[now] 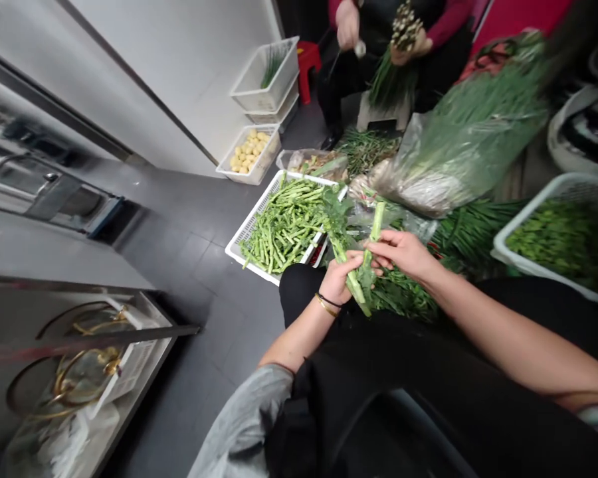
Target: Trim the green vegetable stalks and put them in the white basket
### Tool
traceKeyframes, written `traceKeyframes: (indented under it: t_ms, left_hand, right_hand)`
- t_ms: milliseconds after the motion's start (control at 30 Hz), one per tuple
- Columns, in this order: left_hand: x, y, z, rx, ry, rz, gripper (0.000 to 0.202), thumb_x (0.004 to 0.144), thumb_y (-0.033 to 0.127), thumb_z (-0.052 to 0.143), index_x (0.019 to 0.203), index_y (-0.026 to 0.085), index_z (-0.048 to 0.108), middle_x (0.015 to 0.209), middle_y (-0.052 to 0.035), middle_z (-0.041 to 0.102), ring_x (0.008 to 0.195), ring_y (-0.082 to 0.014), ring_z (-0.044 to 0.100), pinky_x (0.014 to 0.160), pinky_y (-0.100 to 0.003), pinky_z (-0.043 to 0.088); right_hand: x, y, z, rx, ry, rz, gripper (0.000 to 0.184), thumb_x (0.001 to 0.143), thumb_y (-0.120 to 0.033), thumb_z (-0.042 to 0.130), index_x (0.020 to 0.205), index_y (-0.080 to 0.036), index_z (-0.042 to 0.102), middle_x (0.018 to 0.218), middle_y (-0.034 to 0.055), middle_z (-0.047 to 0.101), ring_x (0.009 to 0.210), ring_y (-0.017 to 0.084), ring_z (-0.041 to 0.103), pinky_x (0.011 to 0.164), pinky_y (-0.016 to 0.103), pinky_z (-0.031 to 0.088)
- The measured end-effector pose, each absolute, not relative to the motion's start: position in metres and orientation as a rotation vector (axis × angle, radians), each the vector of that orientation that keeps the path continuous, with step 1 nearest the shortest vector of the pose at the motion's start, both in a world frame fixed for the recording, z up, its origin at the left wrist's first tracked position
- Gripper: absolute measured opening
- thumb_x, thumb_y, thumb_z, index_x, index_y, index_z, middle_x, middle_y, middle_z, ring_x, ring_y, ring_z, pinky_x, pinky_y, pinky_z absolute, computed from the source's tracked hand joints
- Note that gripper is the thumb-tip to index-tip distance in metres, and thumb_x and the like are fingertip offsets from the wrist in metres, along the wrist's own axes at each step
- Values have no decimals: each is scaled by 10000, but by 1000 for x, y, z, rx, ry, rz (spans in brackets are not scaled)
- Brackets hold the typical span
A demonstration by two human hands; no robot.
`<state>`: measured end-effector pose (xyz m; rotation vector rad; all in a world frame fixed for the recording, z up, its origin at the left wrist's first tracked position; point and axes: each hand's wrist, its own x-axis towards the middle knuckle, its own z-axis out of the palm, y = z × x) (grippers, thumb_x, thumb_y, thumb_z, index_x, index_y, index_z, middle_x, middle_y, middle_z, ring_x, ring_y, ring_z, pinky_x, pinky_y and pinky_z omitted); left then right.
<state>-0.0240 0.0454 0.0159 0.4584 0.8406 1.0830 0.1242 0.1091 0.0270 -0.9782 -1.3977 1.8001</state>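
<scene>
My left hand [337,280] is closed around a leafy green vegetable stalk [357,292], which slants from upper left to lower right. Pinched in the fingers of my right hand [403,252] is a second pale green stalk [377,222], held nearly upright just beside the first. Both hands are close together above my lap. Just beyond them, a white slotted basket [235,249] holds a heap of cut green stems [284,222]. More leafy greens [403,295] lie under and behind my hands, partly hidden by my right arm.
Across from me a person's hand [412,48] grips a bunch of long green stems. A big plastic bag of scallions [448,166] lies at right, near a white basket of greens [501,236]. Potatoes [250,151] fill a crate beside the wall. A metal shelf [144,358] stands at left.
</scene>
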Motion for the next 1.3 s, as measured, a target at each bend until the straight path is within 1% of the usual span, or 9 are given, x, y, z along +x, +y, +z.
traceKeyframes:
  t_ms: [133, 267, 433, 533, 767, 967, 1067, 1200, 1300]
  left_hand:
    - [-20, 43, 10, 445, 1056, 1219, 312, 589, 256, 774, 845, 127, 649, 818, -66, 686, 754, -163, 656, 664, -261, 518]
    - [-18, 45, 17, 550, 1134, 1173, 383, 597, 321, 787, 888, 109, 658, 627, -20, 637, 512, -93, 572, 464, -188, 436]
    - [-27, 55, 26, 445, 1014, 918, 471, 705, 515, 677, 914, 95, 639, 551, -31, 617, 364, -79, 487, 347, -183, 342]
    - [-33, 49, 23, 395, 958, 754, 459, 733, 519, 644, 908, 96, 620, 628, -86, 662, 356, -73, 474, 327, -173, 290]
    - [-27, 30, 20, 554, 956, 1038, 554, 607, 264, 755, 1093, 137, 522, 647, -22, 662, 370, -55, 447, 371, -173, 269]
    - [-20, 28, 28, 678, 980, 1093, 502, 551, 218, 799, 991, 112, 581, 657, -30, 663, 531, -92, 565, 495, -188, 373]
    - [-12, 28, 24, 594, 1029, 1195, 476, 571, 257, 787, 973, 128, 566, 636, -11, 648, 452, -68, 510, 452, -186, 330]
    - [-13, 31, 17, 385, 998, 1287, 423, 614, 296, 748, 941, 144, 527, 546, 31, 564, 391, -53, 438, 392, -171, 250]
    - [-21, 29, 16, 372, 819, 1241, 383, 646, 282, 710, 950, 145, 522, 599, 0, 588, 436, -68, 469, 378, -165, 251]
  right_hand:
    - [158, 99, 22, -1133, -1285, 1642, 372, 732, -519, 648, 701, -176, 507, 451, -50, 476, 359, 68, 388, 377, 216, 267]
    - [172, 97, 24, -1205, -1787, 1502, 410, 764, -547, 583, 619, -190, 445, 452, -41, 472, 394, 85, 418, 430, 223, 271]
    - [159, 84, 30, -1055, -2641, 413, 252, 890, -349, 454, 790, -169, 599, 790, 65, 622, 626, 137, 536, 505, 255, 226]
    - [150, 75, 30, -1006, -2707, 79, 269, 917, -194, 362, 842, -162, 618, 789, 82, 612, 650, 149, 544, 525, 276, 235]
    - [153, 75, 25, -1100, -2290, 568, 229, 888, -341, 466, 962, -179, 610, 780, 63, 621, 655, 156, 555, 564, 252, 347]
    - [153, 92, 26, -1291, -1755, 1561, 531, 830, -648, 395, 569, -194, 488, 376, -32, 396, 341, 104, 371, 421, 253, 308]
    - [135, 89, 29, -1361, -1901, 1277, 578, 849, -616, 376, 466, -190, 454, 401, 21, 455, 395, 118, 437, 466, 259, 339]
    - [125, 67, 30, -1277, -2061, 829, 477, 852, -542, 423, 591, -169, 566, 634, 79, 603, 599, 152, 542, 537, 256, 353]
    - [136, 64, 28, -1198, -1958, 1107, 495, 875, -563, 367, 709, -167, 615, 619, 56, 601, 544, 129, 518, 503, 246, 370]
